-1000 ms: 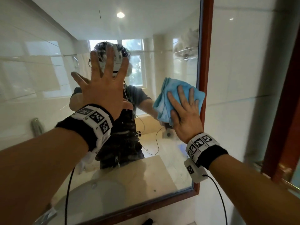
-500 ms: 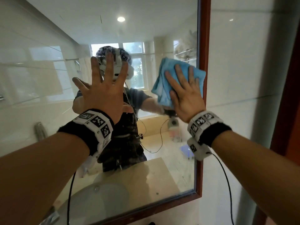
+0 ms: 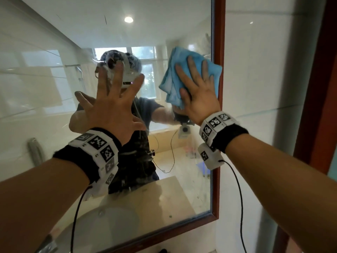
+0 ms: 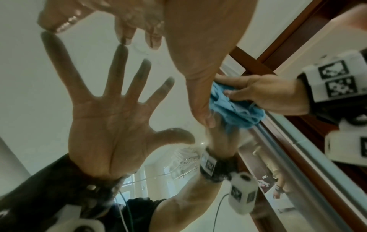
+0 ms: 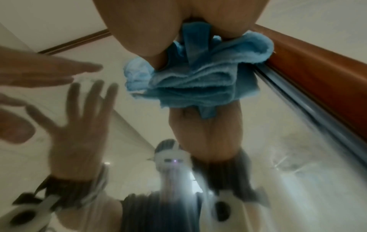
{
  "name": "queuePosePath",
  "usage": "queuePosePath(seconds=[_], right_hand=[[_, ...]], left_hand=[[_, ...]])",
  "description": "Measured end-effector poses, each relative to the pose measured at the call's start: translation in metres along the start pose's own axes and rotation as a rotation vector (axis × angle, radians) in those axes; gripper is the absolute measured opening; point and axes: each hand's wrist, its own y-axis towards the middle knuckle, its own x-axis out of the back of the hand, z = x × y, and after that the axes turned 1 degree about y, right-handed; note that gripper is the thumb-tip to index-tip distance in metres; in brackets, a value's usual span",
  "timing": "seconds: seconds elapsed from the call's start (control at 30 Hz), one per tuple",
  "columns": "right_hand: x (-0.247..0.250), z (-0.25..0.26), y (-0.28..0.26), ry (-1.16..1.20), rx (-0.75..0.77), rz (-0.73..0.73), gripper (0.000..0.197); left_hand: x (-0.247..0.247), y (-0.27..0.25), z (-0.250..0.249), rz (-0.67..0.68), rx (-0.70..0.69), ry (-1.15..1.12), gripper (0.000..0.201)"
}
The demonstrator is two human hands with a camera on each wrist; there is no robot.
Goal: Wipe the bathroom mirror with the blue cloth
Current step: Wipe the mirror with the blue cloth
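Observation:
The mirror [image 3: 182, 189] has a red-brown wooden frame [image 3: 218, 33]. My right hand [image 3: 193, 79] lies flat, fingers straight and pointing up, pressing the folded blue cloth [image 3: 172, 79] against the glass right beside the frame's right side. In the right wrist view the cloth [image 5: 198, 78] bunches under the palm [image 5: 158, 23] and touches the frame [image 5: 317, 78]. My left hand [image 3: 118, 99] is spread wide, its fingertips on the bare glass to the left of the cloth. The left wrist view shows its fingers [image 4: 151, 39] meeting their reflection, with the cloth [image 4: 234, 109] beyond.
White tiled wall [image 3: 264, 88] runs right of the mirror, and a dark brown door frame [image 3: 321, 88] stands further right. A metal tap [image 3: 47, 243] shows at the bottom left, below the mirror. The glass reflects a basin and beige counter. Cables hang from both wristbands.
My right hand has slid the cloth upward along the mirror's right edge. The left hand has stayed spread on the glass.

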Motion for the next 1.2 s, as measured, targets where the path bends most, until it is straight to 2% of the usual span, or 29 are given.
queuePosePath(seconds=[0.17,0.37,0.5,0.87,1.2], right_hand=[[-0.028,-0.004,-0.069,0.012,-0.032,0.024,0.055],[-0.059,-0.007,-0.152,0.003,-0.105,0.108,0.057],[-0.072,-0.004,-0.178,0.013,-0.155,0.107,0.057],[-0.07,0.001,-0.166,0.08,-0.183,0.066,0.052],[-0.044,0.006,-0.086,0.053,-0.113,-0.04,0.052]], left_hand=[[-0.016,-0.005,-0.018,0.046,-0.048,0.056,0.122],[-0.029,-0.01,-0.027,-0.002,-0.065,0.097,0.122],[-0.029,-0.013,-0.027,-0.008,-0.08,0.092,0.12],[-0.033,-0.013,-0.027,-0.035,-0.078,0.103,0.117],[-0.027,-0.014,-0.029,-0.01,-0.089,0.111,0.12]])
